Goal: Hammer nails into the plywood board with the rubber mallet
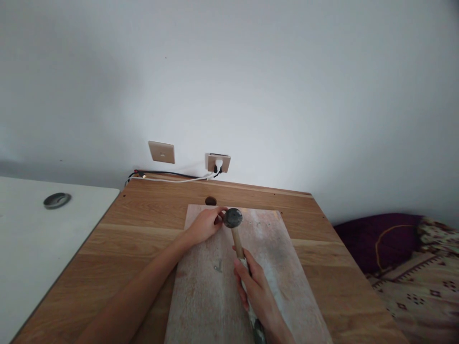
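My right hand [253, 284] is wrapped round the handle of a mallet [234, 218]. The mallet has a dark, round head, a bare wooden neck and a pale and dark lower grip. Its head is at the far part of a worn, whitish board [201, 306], right beside the fingertips of my left hand [208, 223]. Those fingers are pinched together over the board; whatever they hold is hidden by the mallet head and the fingers. Closer to me, small grey metal pieces [218, 266], perhaps nails, lie on the board.
Under the board is a wooden table [136, 239] with a round hole [211, 201] near its back. Cables [172, 180] run along the wall to a socket [218, 163]. A white surface [43, 239] adjoins on the left; patterned fabric [423, 286] lies at the right.
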A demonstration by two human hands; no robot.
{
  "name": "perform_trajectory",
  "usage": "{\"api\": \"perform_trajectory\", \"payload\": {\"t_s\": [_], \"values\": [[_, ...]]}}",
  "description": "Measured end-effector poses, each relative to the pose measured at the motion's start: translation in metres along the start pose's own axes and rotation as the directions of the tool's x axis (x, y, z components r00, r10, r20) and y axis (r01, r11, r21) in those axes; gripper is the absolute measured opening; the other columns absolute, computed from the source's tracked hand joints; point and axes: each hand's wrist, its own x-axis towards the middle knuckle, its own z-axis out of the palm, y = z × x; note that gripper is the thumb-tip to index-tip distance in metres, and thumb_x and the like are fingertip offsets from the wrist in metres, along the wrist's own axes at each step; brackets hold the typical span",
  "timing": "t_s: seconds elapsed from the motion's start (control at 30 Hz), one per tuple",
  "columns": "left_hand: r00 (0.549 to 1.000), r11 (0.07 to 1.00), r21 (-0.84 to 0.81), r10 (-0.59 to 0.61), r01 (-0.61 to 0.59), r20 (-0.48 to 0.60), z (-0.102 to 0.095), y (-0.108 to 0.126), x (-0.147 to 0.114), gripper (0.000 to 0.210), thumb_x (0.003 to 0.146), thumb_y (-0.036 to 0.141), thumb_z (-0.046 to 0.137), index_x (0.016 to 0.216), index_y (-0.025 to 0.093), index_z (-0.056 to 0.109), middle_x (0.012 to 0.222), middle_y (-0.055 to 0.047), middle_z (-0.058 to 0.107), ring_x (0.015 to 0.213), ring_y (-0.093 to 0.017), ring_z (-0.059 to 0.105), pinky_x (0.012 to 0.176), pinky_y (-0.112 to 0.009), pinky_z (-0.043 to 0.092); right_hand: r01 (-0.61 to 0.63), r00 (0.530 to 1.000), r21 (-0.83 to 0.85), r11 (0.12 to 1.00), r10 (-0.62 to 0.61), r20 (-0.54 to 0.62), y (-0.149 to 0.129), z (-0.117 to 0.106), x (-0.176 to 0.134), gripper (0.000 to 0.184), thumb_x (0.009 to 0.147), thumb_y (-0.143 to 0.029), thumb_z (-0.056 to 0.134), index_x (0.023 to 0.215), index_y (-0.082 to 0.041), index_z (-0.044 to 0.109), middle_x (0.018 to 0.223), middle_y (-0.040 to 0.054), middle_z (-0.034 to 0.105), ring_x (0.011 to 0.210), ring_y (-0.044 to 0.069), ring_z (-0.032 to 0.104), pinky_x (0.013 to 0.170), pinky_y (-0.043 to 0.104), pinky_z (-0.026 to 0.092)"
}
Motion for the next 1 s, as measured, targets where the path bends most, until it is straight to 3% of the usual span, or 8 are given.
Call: {"api": "perform_trajectory", "payload": {"t_s": [0.17, 0.27, 0.33, 0.47, 0.6, 0.77, 0.83, 1.0], "values": [[0.999, 0.999, 0.038, -0.002, 0.001, 0.032, -0.018, 0.007, -0.001, 0.029, 0.072, 0.007, 0.061, 0.099, 0.018, 0.066, 0.088, -0.003, 0.07, 0.078, -0.02, 0.065, 0.072, -0.028, 0.047, -0.017, 1.0, 0.039, 0.999, 0.016, 0.011, 0.001, 0.0, -0.001, 0.068, 0.089, -0.065, 0.062, 0.136, -0.016, 0.052, 0.06, -0.0104, 0.049, 0.034, 0.005, 0.033, 0.029, 0.017, 0.032], [0.988, 0.988, 0.152, -0.001, -0.023, 0.153, -0.037, 0.015, -0.008, 0.012, 0.073, 0.018, 0.069, 0.084, 0.02, 0.066, 0.079, -0.001, 0.066, 0.074, -0.02, 0.062, 0.066, -0.028, 0.042, -0.005, 0.999, 0.076, 0.997, 0.008, -0.034, 0.004, -0.005, -0.004, 0.073, 0.087, -0.068, 0.063, 0.138, -0.018, 0.051, 0.062, -0.01, 0.05, 0.034, 0.005, 0.034, 0.027, 0.016, 0.031], [0.962, 0.977, 0.205, -0.007, -0.051, 0.272, -0.043, 0.023, -0.014, 0.011, 0.074, 0.027, 0.075, 0.077, 0.021, 0.067, 0.073, 0.0, 0.066, 0.069, -0.019, 0.062, 0.06, -0.028, 0.039, 0.0, 0.998, 0.08, 0.997, 0.006, -0.069, 0.006, -0.009, -0.006, 0.074, 0.084, -0.07, 0.065, 0.136, -0.018, 0.054, 0.06, -0.0102, 0.048, 0.034, 0.005, 0.034, 0.027, 0.016, 0.03], [0.911, 0.921, 0.367, -0.038, -0.128, 0.411, -0.035, 0.047, -0.027, 0.028, 0.072, 0.044, 0.085, 0.068, 0.021, 0.07, 0.069, -0.005, 0.069, 0.068, -0.024, 0.065, 0.06, -0.031, 0.041, -0.008, 0.991, 0.065, 0.998, 0.016, -0.131, 0.011, -0.015, -0.008, 0.079, 0.08, -0.077, 0.066, 0.131, -0.018, 0.056, 0.057, -0.0106, 0.046, 0.034, 0.006, 0.034, 0.026, 0.016, 0.031], [0.865, 0.866, 0.459, -0.065, -0.2, 0.498, -0.019, 0.065, -0.031, 0.023, 0.073, 0.037, 0.087, 0.066, 0.02, 0.073, 0.071, -0.009, 0.073, 0.07, -0.028, 0.069, 0.063, -0.033, 0.046, -0.018, 0.976, 0.036, 0.999, 0.025, -0.215, 0.012, -0.013, -0.01, 0.09, 0.074, -0.086, 0.064, 0.131, -0.017, 0.053, 0.052, -0.0118, 0.044, 0.034, 0.007, 0.034, 0.028, 0.017, 0.03], [0.856, 0.869, 0.426, -0.006, -0.252, 0.518, -0.016, 0.065, -0.034, 0.006, 0.079, 0.015, 0.076, 0.075, 0.018, 0.075, 0.08, -0.01, 0.076, 0.077, -0.029, 0.071, 0.063, -0.034, 0.047, -0.023, 0.97, 0.027, 0.999, 0.029, -0.24, 0.011, -0.011, -0.012, 0.092, 0.072, -0.088, 0.064, 0.13, -0.018, 0.054, 0.049, -0.0117, 0.044, 0.035, 0.008, 0.035, 0.029, 0.017, 0.029], [0.863, 0.868, 0.421, 0.017, -0.264, 0.506, -0.017, 0.062, -0.035, 0.012, 0.082, 0.009, 0.068, 0.079, 0.018, 0.074, 0.084, -0.01, 0.076, 0.079, -0.027, 0.071, 0.067, -0.034, 0.049, -0.024, 0.973, 0.031, 0.999, 0.03, -0.23, 0.012, -0.011, -0.012, 0.092, 0.072, -0.087, 0.064, 0.132, -0.018, 0.053, 0.05, -0.0118, 0.044, 0.034, 0.008, 0.035, 0.028, 0.018, 0.029], [0.918, 0.858, 0.463, 0.024, -0.221, 0.395, -0.023, 0.053, -0.03, 0.017, 0.083, 0.006, 0.062, 0.088, 0.019, 0.072, 0.087, -0.009, 0.073, 0.085, -0.027, 0.069, 0.075, -0.034, 0.05, -0.015, 0.979, 0.022, 1.0, 0.019, -0.201, 0.016, -0.013, -0.01, 0.091, 0.076, -0.087, 0.061, 0.132, -0.016, 0.053, 0.05, -0.0118, 0.043, 0.034, 0.008, 0.033, 0.028, 0.017, 0.029]]}}
